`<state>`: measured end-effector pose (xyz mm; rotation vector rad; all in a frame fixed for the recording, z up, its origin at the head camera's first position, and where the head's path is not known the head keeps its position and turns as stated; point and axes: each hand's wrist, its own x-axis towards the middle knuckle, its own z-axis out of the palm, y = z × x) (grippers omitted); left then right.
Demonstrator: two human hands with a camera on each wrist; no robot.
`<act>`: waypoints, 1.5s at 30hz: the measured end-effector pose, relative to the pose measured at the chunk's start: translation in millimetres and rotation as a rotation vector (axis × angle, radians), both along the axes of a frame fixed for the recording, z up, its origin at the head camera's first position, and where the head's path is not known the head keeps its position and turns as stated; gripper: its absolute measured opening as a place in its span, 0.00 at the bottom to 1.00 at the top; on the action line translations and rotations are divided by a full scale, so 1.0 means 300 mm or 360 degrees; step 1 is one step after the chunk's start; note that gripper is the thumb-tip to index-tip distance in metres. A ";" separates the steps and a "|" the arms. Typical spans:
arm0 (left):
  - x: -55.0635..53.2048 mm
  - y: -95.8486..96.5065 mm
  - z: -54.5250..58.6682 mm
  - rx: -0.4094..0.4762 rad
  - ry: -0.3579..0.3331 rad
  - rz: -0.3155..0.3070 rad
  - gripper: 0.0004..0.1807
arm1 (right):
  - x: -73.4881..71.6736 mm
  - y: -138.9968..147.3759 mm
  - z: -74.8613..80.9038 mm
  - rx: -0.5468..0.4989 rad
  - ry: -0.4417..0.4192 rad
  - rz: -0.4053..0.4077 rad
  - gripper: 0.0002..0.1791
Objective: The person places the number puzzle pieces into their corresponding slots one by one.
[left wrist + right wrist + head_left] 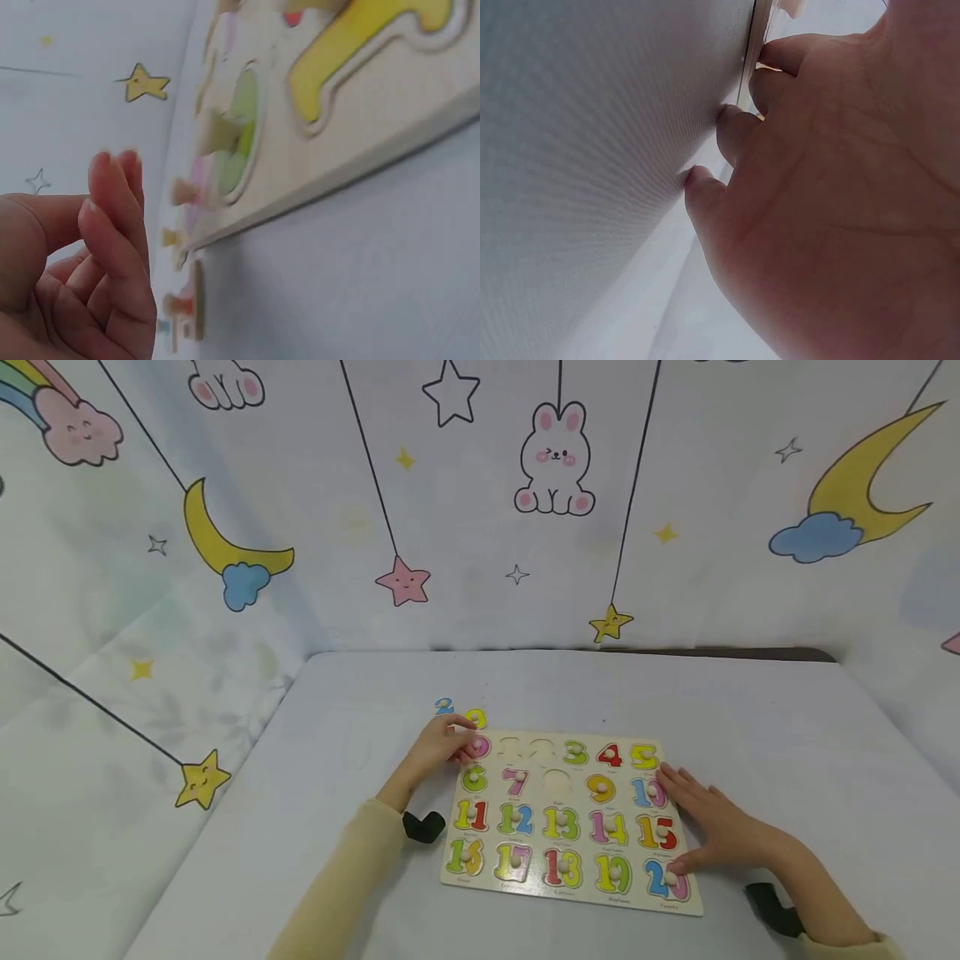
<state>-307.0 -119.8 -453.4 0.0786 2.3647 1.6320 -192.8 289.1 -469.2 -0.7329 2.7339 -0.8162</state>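
Observation:
A wooden number puzzle board [588, 868] lies on the table, most of its knobbed number pieces seated. The recesses for 1, 2 and 8 show bare. My left hand [438, 743] is over the board's top left corner, beside the pink 0 [481, 746]. In the left wrist view its fingers [112, 232] curl loosely near the thumb, with no piece visible between them. Just beyond lie a blue 2 [444, 704] and a yellow piece [476, 718]; a red piece is mostly hidden by the hand. My right hand [723, 827] rests spread along the board's right edge, thumb at the 20 [666, 881].
The white table [337, 710] reaches back to a cloth backdrop [480, 527] printed with moons, stars and rabbits. Black wrist-worn pieces [423, 827] show beside both forearms.

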 end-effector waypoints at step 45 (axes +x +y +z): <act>-0.051 0.136 0.016 -0.0024 -0.0080 -0.0201 0.12 | 0.001 -0.003 -0.004 0.0009 -0.0042 -0.0038 0.66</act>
